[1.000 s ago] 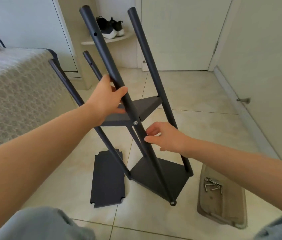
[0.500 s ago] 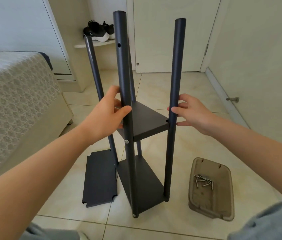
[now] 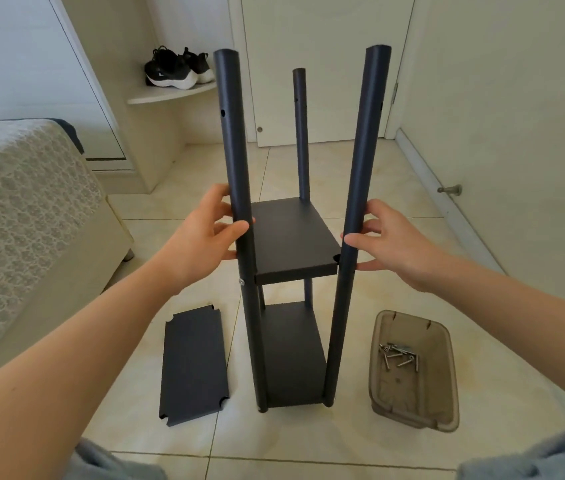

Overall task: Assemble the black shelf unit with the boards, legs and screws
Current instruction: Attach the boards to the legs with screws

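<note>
Shelf unit (image 3: 291,258): matte black, upright on the floor (image 3: 309,438) straight ahead of you, between the loose board (image 3: 192,365) and the tray (image 3: 444,393).
Legs: round dark tubes with small side holes near the top. You can see the front left leg (image 3: 236,150), the front right leg (image 3: 364,150) and one rear leg (image 3: 301,133).
Middle board (image 3: 291,237): flat rectangle with a fine matte face and notched corners, set between the legs part-way up.
Bottom board (image 3: 291,351): same finish, at the foot of the legs.
Screw head (image 3: 241,281): silver, in the front left leg, level with the middle board's front edge.
Left hand (image 3: 201,237): you grasp the front left leg, thumb across its front, fingers behind it.
Right hand (image 3: 392,237): you grasp the front right leg, thumb on its front, fingers curled round its far side.
Loose board: flat on the tiles just left of the unit, corners notched like the others.
Tray: translucent brownish plastic with rounded corners, on the floor to the right, apart from the unit.
Screws (image 3: 397,356): small silver heap at the tray's far end.
Floor: glossy cream tiles with thin grout lines.
Bed (image 3: 14,220): at your left, its cover woven in a pale lattice pattern.
Surroundings: black-and-white shoes (image 3: 177,69) on a curved corner shelf (image 3: 170,95), a pale door (image 3: 322,64) behind the unit, and a metal door stop (image 3: 451,190) low on the right wall.
In the way: the front legs cover the side edges of both fitted boards.
</note>
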Available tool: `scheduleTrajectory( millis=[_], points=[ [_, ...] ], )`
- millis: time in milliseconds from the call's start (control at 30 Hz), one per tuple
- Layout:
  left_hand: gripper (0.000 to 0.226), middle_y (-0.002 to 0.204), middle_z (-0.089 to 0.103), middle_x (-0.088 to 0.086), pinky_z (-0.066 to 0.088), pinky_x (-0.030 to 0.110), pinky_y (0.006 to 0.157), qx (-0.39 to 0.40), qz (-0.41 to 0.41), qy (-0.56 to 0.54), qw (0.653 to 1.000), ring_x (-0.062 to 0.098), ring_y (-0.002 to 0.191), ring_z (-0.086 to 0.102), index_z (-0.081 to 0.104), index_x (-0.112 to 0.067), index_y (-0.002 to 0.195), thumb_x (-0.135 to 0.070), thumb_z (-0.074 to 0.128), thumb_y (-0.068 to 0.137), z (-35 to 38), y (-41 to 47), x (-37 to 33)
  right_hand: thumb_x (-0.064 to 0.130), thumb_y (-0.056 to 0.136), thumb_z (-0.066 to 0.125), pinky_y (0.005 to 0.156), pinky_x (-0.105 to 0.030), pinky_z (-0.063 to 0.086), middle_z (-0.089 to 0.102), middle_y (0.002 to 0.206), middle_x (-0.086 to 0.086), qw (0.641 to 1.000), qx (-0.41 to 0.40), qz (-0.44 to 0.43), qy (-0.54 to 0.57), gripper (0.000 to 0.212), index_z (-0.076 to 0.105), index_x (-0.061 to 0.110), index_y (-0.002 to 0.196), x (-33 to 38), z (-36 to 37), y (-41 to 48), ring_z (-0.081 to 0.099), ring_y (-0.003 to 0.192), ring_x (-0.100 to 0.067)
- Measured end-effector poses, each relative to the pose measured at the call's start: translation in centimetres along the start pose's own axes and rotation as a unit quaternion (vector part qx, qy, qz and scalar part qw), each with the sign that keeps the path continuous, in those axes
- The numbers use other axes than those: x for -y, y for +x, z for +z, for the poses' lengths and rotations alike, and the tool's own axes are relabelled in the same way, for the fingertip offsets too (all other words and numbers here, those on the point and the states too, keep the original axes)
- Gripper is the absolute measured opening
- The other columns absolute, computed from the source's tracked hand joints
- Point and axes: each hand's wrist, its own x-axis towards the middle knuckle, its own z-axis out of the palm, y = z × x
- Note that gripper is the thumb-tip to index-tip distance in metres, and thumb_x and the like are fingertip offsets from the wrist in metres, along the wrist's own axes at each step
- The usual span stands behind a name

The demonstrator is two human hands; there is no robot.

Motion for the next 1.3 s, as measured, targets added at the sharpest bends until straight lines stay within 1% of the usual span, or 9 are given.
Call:
scheduleTrajectory(
  millis=[267,467,567,667,733,800,933,1167,1300],
  points=[
    [0.046,0.131,0.057,0.002,0.052,0.032,0.091,0.03,-0.056,0.05,0.997,0.003,0.099,0.062,0.032,-0.033,0.131,0.0,0.047,0.103,-0.1,-1.5,1.4,0.02,0.097,0.061,0.075,-0.024,0.058,0.057,0.12,0.0,0.995,0.067,-0.025,-0.066,0.039,0.045,0.023,0.132,-1.4,1.3,-2.7,0.063,0.1,-0.017],
    [0.052,0.122,0.059,-0.003,0.053,0.025,0.083,0.041,-0.066,0.077,0.994,0.005,0.102,0.063,0.029,-0.036,0.131,0.002,0.049,0.101,0.2,-3.2,3.1,0.019,0.096,0.062,0.08,-0.027,0.058,0.058,0.112,0.003,0.989,0.086,-0.032,-0.112,0.032,0.043,0.033,0.117,-1.5,1.9,-4.1,0.064,0.096,-0.017],
    [0.048,0.125,0.057,-0.002,0.055,0.034,0.085,0.007,-0.066,0.097,0.993,0.023,0.109,0.064,0.03,-0.028,0.137,-0.002,0.05,0.102,0.6,-3.7,3.5,0.018,0.095,0.063,0.081,-0.03,0.058,0.06,0.112,0.003,0.988,0.093,-0.034,-0.117,0.031,0.045,0.032,0.116,-1.1,2.1,-4.4,0.064,0.097,-0.017],
    [0.042,0.117,0.055,0.001,0.054,0.029,0.073,-0.054,-0.114,0.09,0.988,0.023,0.093,0.064,0.031,-0.017,0.139,-0.014,0.053,0.103,1.2,-4.5,3.1,0.017,0.093,0.064,0.085,-0.034,0.057,0.062,0.109,0.001,0.984,0.115,-0.035,-0.133,0.025,0.054,0.023,0.116,-0.6,2.3,-4.1,0.064,0.1,-0.018],
    [0.035,0.101,0.055,0.007,0.05,0.03,0.071,-0.05,-0.227,0.055,0.971,0.019,0.079,0.058,0.041,-0.008,0.126,-0.023,0.059,0.101,1.5,-5.3,3.0,0.016,0.093,0.065,0.084,-0.031,0.057,0.062,0.105,0.002,0.981,0.124,-0.037,-0.145,0.023,0.058,0.021,0.114,-0.2,2.3,-3.9,0.063,0.099,-0.017],
    [0.03,0.095,0.055,0.01,0.052,0.036,0.078,0.05,-0.339,0.007,0.939,0.021,0.083,0.057,0.049,-0.005,0.107,-0.029,0.064,0.098,2.1,-6.5,3.0,0.016,0.093,0.065,0.083,-0.032,0.057,0.062,0.105,0.001,0.979,0.134,-0.034,-0.152,0.022,0.059,0.019,0.114,0.0,2.4,-3.8,0.063,0.098,-0.017],
    [0.053,0.137,0.057,0.015,0.047,0.039,0.102,0.157,-0.383,-0.136,0.9,0.029,0.126,0.055,0.047,-0.004,0.138,-0.039,0.059,0.1,5.8,-7.6,3.6,0.017,0.093,0.064,0.082,-0.033,0.057,0.061,0.109,-0.003,0.975,0.144,-0.037,-0.165,0.021,0.059,0.018,0.114,0.1,2.2,-3.7,0.062,0.1,-0.02],
    [0.062,0.149,0.051,0.007,0.034,0.043,0.119,0.048,-0.379,-0.387,0.839,0.028,0.143,0.043,0.04,-0.011,0.151,-0.041,0.057,0.1,12.8,-6.1,5.9,0.018,0.095,0.062,0.077,-0.022,0.052,0.061,0.113,0.0,0.972,0.146,-0.048,-0.176,0.023,0.058,0.019,0.117,-0.2,2.1,-3.6,0.062,0.097,-0.015],
    [0.058,0.144,0.053,0.002,0.026,0.044,0.123,-0.016,-0.355,-0.43,0.83,0.023,0.143,0.042,0.043,-0.015,0.147,-0.037,0.063,0.097,14.8,-5.0,7.1,0.023,0.096,0.06,0.082,-0.024,0.05,0.06,0.117,0.001,0.972,0.136,-0.059,-0.181,0.028,0.057,0.018,0.123,-0.6,2.2,-3.6,0.059,0.108,-0.016]
  ],
)
